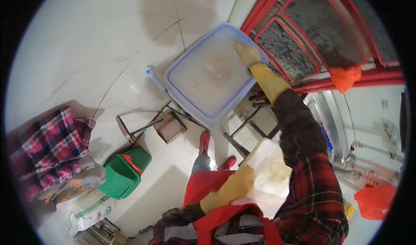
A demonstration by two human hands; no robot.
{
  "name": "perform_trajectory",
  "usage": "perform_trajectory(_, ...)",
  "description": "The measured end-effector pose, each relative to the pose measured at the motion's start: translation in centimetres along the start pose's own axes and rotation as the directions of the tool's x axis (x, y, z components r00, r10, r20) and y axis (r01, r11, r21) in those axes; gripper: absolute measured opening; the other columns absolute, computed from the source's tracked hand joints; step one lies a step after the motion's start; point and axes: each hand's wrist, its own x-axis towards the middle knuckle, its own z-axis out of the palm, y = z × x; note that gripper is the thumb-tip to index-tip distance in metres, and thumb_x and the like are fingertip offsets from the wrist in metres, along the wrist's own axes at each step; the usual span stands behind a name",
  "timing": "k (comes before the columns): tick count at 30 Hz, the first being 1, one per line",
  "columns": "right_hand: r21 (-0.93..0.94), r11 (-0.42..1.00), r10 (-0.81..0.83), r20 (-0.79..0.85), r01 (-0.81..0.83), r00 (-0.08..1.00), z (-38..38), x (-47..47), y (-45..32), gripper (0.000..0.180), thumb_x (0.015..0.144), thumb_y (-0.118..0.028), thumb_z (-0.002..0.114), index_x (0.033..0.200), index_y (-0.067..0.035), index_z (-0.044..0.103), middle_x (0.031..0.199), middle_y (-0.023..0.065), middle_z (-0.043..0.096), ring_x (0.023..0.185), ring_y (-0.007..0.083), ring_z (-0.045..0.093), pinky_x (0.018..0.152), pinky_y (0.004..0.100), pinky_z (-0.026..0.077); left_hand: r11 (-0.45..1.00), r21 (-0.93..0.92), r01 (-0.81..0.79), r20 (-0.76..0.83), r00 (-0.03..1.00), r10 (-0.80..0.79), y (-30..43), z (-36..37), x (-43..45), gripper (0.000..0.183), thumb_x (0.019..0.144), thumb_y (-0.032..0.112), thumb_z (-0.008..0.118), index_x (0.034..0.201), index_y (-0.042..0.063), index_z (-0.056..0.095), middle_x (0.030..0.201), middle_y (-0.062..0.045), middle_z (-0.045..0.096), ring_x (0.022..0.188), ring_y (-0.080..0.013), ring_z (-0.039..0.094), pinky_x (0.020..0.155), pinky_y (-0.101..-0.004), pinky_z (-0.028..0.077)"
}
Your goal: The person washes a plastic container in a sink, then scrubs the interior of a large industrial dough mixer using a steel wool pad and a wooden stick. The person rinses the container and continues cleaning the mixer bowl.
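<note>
My right hand, in a yellow rubber glove with a green band at the wrist, is on the right side of the lid of a translucent plastic storage box. Its fingers are bent, and whether they grip the rim cannot be told. Blue lines run around the lid, and something pinkish shows faintly through it. My left hand, also in a yellow glove, holds the left edge of a white slab-like piece, perhaps foam, against my red apron. The far side of that piece lies close under my right sleeve.
Left of the box are a blue-handled tool, a metal dustpan and a green bin. Plaid cloth hangs further left. A red-framed cabinet borders the upper right, with a metal sink below. Metal stool legs stand under the box.
</note>
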Motion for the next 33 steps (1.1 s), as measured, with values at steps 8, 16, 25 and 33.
perform_trajectory(8,-0.533,0.840,0.081,-0.060,-0.100,0.995,10.6,12.5,-4.8,0.063,0.112,-0.047,0.042,0.148,-0.001,0.066,0.156,0.0285,0.057,0.145,0.0448,0.053,0.122,0.0608,0.042,0.993,-0.034,-0.117,-0.023,0.993,0.117,-0.4,-0.3,-0.7,0.021,0.104,0.024,0.064,0.114,0.006,0.061,0.102,-0.018,0.064,0.099,-0.0417,0.065,0.087,-0.0498,0.054)
perform_trajectory(16,-0.180,0.286,-0.875,0.352,0.941,0.333,13.7,-10.0,-8.5,0.043,0.095,-0.027,0.066,0.129,-0.001,0.072,0.143,0.0236,0.064,0.134,0.0387,0.060,0.124,0.0515,0.040,0.969,0.090,-0.230,-0.035,0.972,0.234,-0.3,0.7,-1.5,0.013,0.101,0.018,0.063,0.109,0.007,0.064,0.097,-0.012,0.061,0.101,-0.0357,0.064,0.088,-0.0463,0.053)
perform_trajectory(25,-0.492,0.782,-0.279,0.273,0.383,0.921,1.3,-4.8,0.5,0.033,0.103,-0.036,0.067,0.110,-0.007,0.082,0.108,0.0204,0.078,0.102,0.0398,0.074,0.090,0.0498,0.057,0.993,0.041,-0.109,-0.077,0.991,0.112,0.8,0.1,-1.2,0.002,0.093,0.010,0.065,0.094,0.009,0.066,0.092,-0.009,0.058,0.097,-0.0305,0.061,0.083,-0.0378,0.052)
perform_trajectory(33,0.180,0.982,0.063,-0.015,-0.059,0.998,-15.3,-16.4,-1.8,0.044,0.114,-0.039,0.060,0.135,-0.004,0.077,0.121,0.0118,0.082,0.108,0.0240,0.078,0.094,0.0391,0.060,0.844,0.319,-0.431,-0.052,0.881,0.469,1.1,-2.3,-3.2,0.008,0.103,0.006,0.062,0.111,0.003,0.063,0.094,-0.006,0.064,0.088,-0.0356,0.065,0.074,-0.0499,0.054)
